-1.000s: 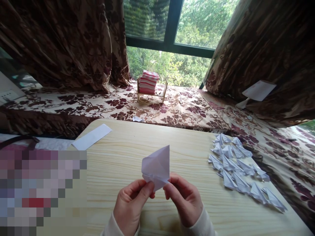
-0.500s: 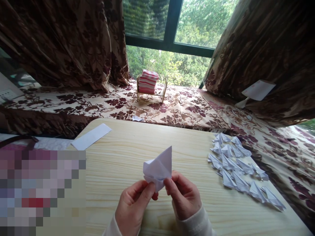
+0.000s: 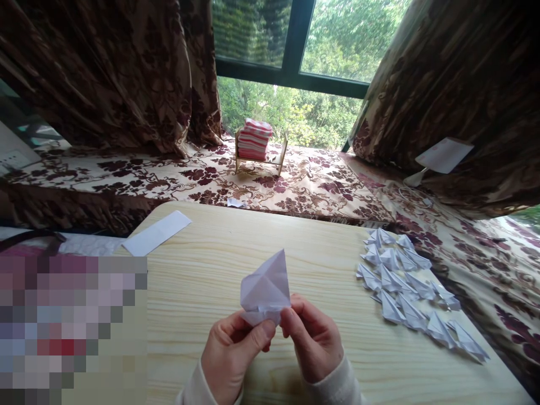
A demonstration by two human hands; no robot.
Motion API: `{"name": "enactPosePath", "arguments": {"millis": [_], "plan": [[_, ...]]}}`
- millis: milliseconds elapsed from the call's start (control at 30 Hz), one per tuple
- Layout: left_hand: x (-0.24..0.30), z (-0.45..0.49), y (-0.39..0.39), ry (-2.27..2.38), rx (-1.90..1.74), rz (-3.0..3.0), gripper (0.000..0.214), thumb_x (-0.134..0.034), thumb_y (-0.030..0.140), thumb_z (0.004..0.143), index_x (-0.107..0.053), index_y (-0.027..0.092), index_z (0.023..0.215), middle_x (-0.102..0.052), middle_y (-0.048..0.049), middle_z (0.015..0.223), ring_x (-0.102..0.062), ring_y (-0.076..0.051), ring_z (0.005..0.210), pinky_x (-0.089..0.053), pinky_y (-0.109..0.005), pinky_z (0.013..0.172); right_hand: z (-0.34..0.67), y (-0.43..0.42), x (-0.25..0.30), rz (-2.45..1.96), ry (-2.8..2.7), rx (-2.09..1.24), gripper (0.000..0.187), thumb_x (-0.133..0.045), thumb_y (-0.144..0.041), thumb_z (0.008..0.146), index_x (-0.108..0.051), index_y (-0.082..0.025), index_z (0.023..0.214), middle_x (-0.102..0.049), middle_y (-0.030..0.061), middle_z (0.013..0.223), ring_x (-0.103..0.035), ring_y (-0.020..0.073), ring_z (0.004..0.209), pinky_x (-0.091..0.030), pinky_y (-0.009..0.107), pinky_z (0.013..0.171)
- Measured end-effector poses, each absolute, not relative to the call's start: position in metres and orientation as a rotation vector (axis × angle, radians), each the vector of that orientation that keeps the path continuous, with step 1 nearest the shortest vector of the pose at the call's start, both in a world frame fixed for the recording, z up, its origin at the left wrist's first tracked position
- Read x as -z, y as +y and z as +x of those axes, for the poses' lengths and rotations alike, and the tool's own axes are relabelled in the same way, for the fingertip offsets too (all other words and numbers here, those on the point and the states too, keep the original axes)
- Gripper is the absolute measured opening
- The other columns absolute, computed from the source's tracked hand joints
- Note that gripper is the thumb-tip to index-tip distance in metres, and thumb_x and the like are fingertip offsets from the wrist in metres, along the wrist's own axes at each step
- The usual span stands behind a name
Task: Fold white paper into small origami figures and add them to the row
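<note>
A partly folded piece of white paper [image 3: 266,286] is held up over the table, its pointed tip upward and creases showing across its face. My left hand [image 3: 236,351] pinches its lower left part, the thumb lying across the bottom fold. At the lower right edge, my right hand [image 3: 314,337] grips the same paper between thumb and fingers. The fingertips behind the paper are partly hidden.
Several folded white paper pieces [image 3: 407,281] lie in rows along the right side of the wooden table [image 3: 202,247]. A white paper strip [image 3: 158,232] rests at the far left corner. Beyond stand a small rack with folded pink-striped cloths [image 3: 254,139] and a lamp [image 3: 445,155].
The folded paper has shifted slightly left and turned so more of its creased face shows. My left thumb has slid right along its lower fold; my right hand has moved slightly left.
</note>
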State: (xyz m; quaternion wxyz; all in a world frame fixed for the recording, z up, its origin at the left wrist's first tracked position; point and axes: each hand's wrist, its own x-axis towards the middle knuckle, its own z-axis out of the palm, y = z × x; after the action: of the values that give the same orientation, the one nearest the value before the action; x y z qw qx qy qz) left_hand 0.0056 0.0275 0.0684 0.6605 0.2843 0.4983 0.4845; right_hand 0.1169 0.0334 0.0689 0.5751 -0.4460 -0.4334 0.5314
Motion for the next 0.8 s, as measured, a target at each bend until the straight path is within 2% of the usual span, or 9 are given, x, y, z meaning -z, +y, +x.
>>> {"name": "enactPosePath", "arguments": {"millis": [267,400,500,600,700,800], "plan": [[-0.067,-0.001,0.027,1.122,-1.049,0.796,0.024,-0.064,0.037,0.068,-0.066,0.017,0.054,-0.059,-0.0007,0.055,-0.052,-0.013,0.061,-0.04,-0.022,0.063,0.116,0.034,-0.063,-1.011,-0.954,-1.262,0.028,-0.057,-0.034,0.078,-0.048,-0.02,0.056,-0.049,-0.0031,0.052,-0.046,0.0106,0.049,-0.04,0.023,0.049],[-0.071,-0.003,0.027,1.255,-1.046,0.978,0.021,-0.061,0.034,0.071,-0.065,0.019,0.057,-0.057,0.0006,0.055,-0.052,-0.013,0.059,-0.04,-0.02,0.06,0.118,0.036,-0.063,-1.138,-0.975,-1.283,0.029,-0.059,-0.038,0.075,-0.051,-0.019,0.056,-0.047,-0.0044,0.049,-0.044,0.0099,0.047,-0.039,0.022,0.049],[-0.072,-0.002,0.028,1.28,-1.077,1.189,0.012,-0.06,0.026,0.073,-0.069,0.02,0.067,-0.06,-0.0001,0.064,-0.054,-0.014,0.064,-0.042,-0.02,0.063,0.117,0.039,-0.062,-1.248,-0.996,-1.279,0.024,-0.063,-0.04,0.069,-0.059,-0.017,0.068,-0.053,-0.0023,0.057,-0.045,0.0097,0.049,-0.038,0.02,0.046],[-0.07,-0.002,0.029,1.297,-1.125,1.375,0.011,-0.061,0.019,0.071,-0.071,0.022,0.074,-0.063,-0.0019,0.07,-0.057,-0.017,0.068,-0.044,-0.022,0.066,0.114,0.043,-0.06,-1.281,-0.984,-1.287,0.029,-0.065,-0.04,0.065,-0.06,-0.016,0.08,-0.058,0.0015,0.066,-0.049,0.0122,0.056,-0.038,0.02,0.043],[-0.067,-0.002,0.029,1.329,-1.155,1.439,0.013,-0.062,0.016,0.069,-0.071,0.024,0.073,-0.063,-0.0021,0.068,-0.057,-0.017,0.066,-0.045,-0.022,0.067,0.113,0.046,-0.056,-1.302,-0.997,-1.286,0.029,-0.065,-0.039,0.064,-0.058,-0.016,0.081,-0.058,0.002,0.065,-0.051,0.0137,0.057,-0.04,0.021,0.044],[-0.067,-0.001,0.028,1.282,-1.065,1.342,0.013,-0.059,0.02,0.072,-0.071,0.023,0.077,-0.065,-0.0034,0.073,-0.058,-0.018,0.071,-0.044,-0.023,0.071,0.114,0.047,-0.052,-1.317,-1.026,-1.28,0.028,-0.064,-0.037,0.064,-0.06,-0.016,0.082,-0.06,0.0025,0.065,-0.053,0.0148,0.057,-0.043,0.023,0.045]]}}
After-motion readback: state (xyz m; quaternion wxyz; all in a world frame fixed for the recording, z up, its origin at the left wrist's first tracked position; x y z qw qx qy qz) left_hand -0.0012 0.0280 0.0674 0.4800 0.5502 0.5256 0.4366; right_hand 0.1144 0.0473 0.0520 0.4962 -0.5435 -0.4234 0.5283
